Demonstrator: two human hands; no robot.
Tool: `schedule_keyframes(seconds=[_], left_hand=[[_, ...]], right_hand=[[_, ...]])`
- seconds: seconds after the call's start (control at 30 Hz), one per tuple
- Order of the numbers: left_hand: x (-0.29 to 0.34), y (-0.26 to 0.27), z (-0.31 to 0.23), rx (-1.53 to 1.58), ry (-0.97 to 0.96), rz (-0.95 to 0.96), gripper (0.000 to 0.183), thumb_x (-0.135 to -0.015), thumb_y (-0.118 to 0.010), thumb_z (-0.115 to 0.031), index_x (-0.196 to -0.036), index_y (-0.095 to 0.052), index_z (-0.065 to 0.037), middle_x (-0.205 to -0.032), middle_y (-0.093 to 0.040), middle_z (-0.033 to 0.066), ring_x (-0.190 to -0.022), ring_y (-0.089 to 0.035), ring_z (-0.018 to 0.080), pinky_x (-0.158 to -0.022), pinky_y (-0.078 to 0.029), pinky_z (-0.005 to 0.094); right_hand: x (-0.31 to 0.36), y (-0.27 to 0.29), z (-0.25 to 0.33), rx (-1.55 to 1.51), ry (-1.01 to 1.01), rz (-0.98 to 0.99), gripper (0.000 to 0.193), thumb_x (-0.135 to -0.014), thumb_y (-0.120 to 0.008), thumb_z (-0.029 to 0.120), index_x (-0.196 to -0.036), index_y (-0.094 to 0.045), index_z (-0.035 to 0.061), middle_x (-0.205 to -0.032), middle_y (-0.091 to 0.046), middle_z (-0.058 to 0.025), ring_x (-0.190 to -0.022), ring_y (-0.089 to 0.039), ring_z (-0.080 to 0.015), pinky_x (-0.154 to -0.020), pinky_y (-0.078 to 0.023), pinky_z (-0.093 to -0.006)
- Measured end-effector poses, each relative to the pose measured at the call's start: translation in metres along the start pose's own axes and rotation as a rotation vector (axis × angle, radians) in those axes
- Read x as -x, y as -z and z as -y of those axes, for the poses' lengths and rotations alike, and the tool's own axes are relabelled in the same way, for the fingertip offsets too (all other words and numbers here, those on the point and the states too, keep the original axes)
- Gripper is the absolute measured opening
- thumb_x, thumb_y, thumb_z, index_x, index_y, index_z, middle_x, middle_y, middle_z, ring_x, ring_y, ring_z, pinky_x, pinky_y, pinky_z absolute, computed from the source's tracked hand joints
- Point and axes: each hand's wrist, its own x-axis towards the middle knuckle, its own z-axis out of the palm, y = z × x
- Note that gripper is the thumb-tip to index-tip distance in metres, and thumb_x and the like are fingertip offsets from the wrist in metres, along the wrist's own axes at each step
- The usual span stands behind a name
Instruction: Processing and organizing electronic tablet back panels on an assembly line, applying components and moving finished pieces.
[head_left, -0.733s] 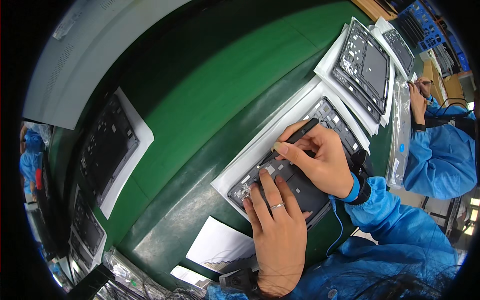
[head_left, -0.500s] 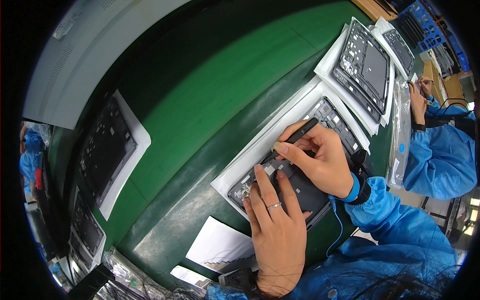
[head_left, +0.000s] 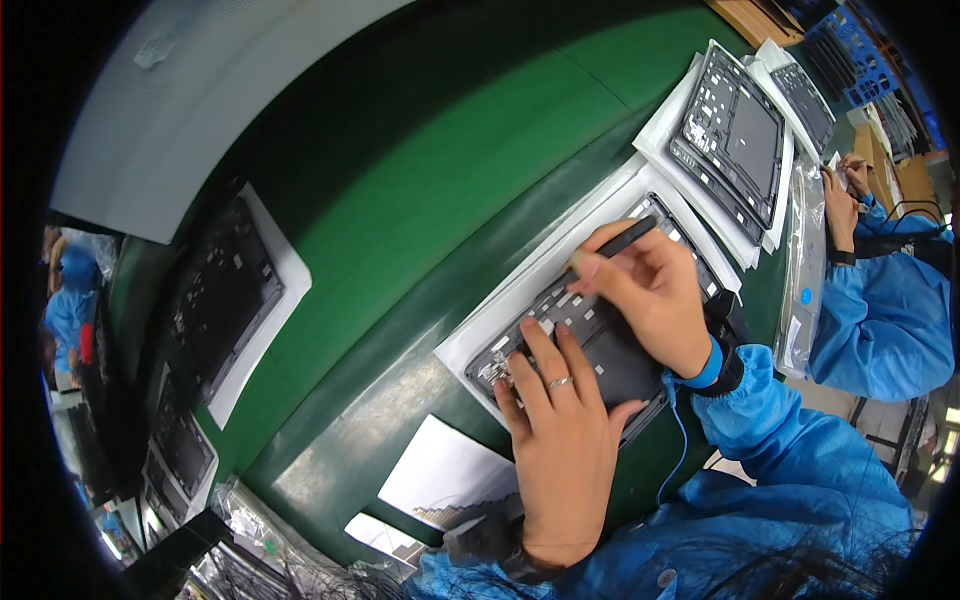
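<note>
In front of me a black tablet-like housing (head_left: 622, 362) lies on white foam sheets (head_left: 575, 240); small pale pads dot its surface. My left hand (head_left: 565, 450), with a ring on one finger, rests over its near-left part, fingers spread and fingertips touching it. My right hand (head_left: 655, 300) pinches a slim black pen-like tool (head_left: 630, 237) above the housing's far edge. The tool's tip is hidden by my fingers and blurred, so I cannot tell whether it touches. A blue wrist strap (head_left: 708, 366) with a coiled cord circles my right wrist.
Stacked housings (head_left: 735, 140) on white sheets lie at the far right; another housing (head_left: 225, 300) sits across the green table at left. A printed paper sheet (head_left: 430, 470) lies beside my left wrist. A co-worker's hands (head_left: 842, 205) are at the right, near a clear plastic bag (head_left: 800, 270).
My right hand and the tool have shifted slightly right and away from my left hand. My left thumb has spread outward; the left fingers remain on the housing. The whole view has shifted slightly.
</note>
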Motion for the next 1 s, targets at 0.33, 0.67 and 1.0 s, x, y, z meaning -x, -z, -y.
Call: schedule_keyframes(seconds=[0.33,0.67,1.0], left_hand=[[0.036,0.045,0.101,0.514,-0.064,-0.160,0.071,-0.081,-0.089,-0.032,-0.140,-0.060,-0.005,-0.141,-0.062,0.0154,-0.124,-0.064,0.0369,-0.099,-0.055,0.0449],[0.094,-0.018,0.252,0.447,0.466,0.205,0.054,-0.056,-0.100,-0.022,-0.091,-0.064,-0.004,-0.081,-0.070,0.0139,-0.083,-0.070,0.0378,-0.073,-0.053,0.0461],[0.123,0.032,0.249,0.817,0.456,-0.128,0.044,-0.084,-0.089,-0.026,-0.109,-0.067,0.004,-0.089,-0.071,0.0141,-0.081,-0.070,0.0243,-0.074,-0.055,0.0352]], right_hand=[[-0.007,0.028,-0.014,-0.106,0.263,-0.141,0.022,-0.102,-0.072,0.010,-0.119,-0.064,-0.0028,-0.105,-0.074,-0.0113,-0.092,-0.074,-0.0175,-0.078,-0.059,-0.0274],[0.082,-0.063,0.000,-0.122,-0.051,0.413,0.020,-0.100,-0.072,0.003,-0.118,-0.066,-0.0038,-0.112,-0.073,-0.0126,-0.100,-0.072,-0.0154,-0.086,-0.058,-0.0297],[0.208,-0.170,-0.081,-0.138,-0.430,0.881,0.026,-0.112,-0.055,0.018,-0.127,-0.063,-0.0018,-0.142,-0.064,-0.0163,-0.128,-0.063,-0.0226,-0.108,-0.049,-0.0356]])
